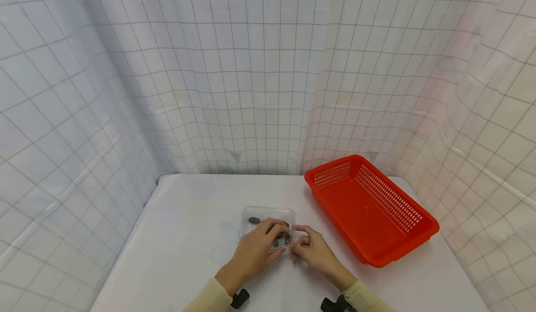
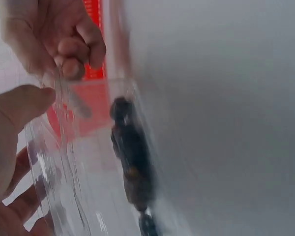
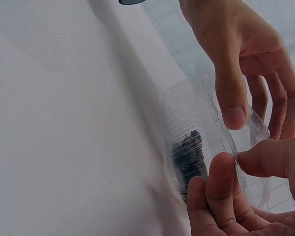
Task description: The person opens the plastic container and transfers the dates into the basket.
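Observation:
A clear plastic clamshell box (image 1: pixel 244 232) sits on the white table, with dark pieces (image 2: pixel 132 157) inside whose kind I cannot tell. My left hand (image 1: pixel 253 251) reaches over the box from the left and holds it, fingers bent over the lid and thumb (image 3: pixel 232 101) against the front rim. At the box's front right corner, my right hand (image 1: pixel 316 254) pinches the rim between thumb (image 3: pixel 263 158) and bent fingers (image 3: pixel 221 184). One dark oval piece (image 1: pixel 254 220) shows through the plastic at the back left. My left hand hides part of the contents.
A red plastic basket (image 1: pixel 364 251) with slotted sides stands to the right of the box, set at an angle. White gridded curtains (image 1: pixel 259 93) hang behind the table (image 1: pixel 176 237) and along both sides.

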Motion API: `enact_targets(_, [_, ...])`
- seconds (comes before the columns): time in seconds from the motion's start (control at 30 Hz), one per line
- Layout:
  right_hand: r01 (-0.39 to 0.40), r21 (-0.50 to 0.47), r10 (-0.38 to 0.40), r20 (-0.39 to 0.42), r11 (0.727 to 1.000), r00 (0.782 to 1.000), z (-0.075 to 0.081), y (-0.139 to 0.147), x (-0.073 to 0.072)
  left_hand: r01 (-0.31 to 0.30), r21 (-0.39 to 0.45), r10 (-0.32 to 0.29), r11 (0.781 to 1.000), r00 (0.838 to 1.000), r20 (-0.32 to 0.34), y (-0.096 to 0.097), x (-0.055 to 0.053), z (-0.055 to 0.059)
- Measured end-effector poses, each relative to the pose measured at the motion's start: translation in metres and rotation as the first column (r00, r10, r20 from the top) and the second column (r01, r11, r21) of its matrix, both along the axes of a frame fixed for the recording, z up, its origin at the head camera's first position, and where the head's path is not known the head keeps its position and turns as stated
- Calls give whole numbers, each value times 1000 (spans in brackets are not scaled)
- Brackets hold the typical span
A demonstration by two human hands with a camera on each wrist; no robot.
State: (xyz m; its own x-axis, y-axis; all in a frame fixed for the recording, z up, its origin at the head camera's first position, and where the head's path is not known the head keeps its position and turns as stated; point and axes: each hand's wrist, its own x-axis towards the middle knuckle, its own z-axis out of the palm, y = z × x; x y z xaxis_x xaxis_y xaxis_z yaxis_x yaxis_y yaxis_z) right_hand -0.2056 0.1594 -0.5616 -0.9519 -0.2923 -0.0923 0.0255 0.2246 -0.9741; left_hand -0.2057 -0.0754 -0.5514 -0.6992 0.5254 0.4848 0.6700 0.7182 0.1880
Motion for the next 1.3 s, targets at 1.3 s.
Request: enact_targets(1.3, [-87,118,88,-5,989,996,10,30,15,-222,540,-18,812,915,403,-55,-33,19])
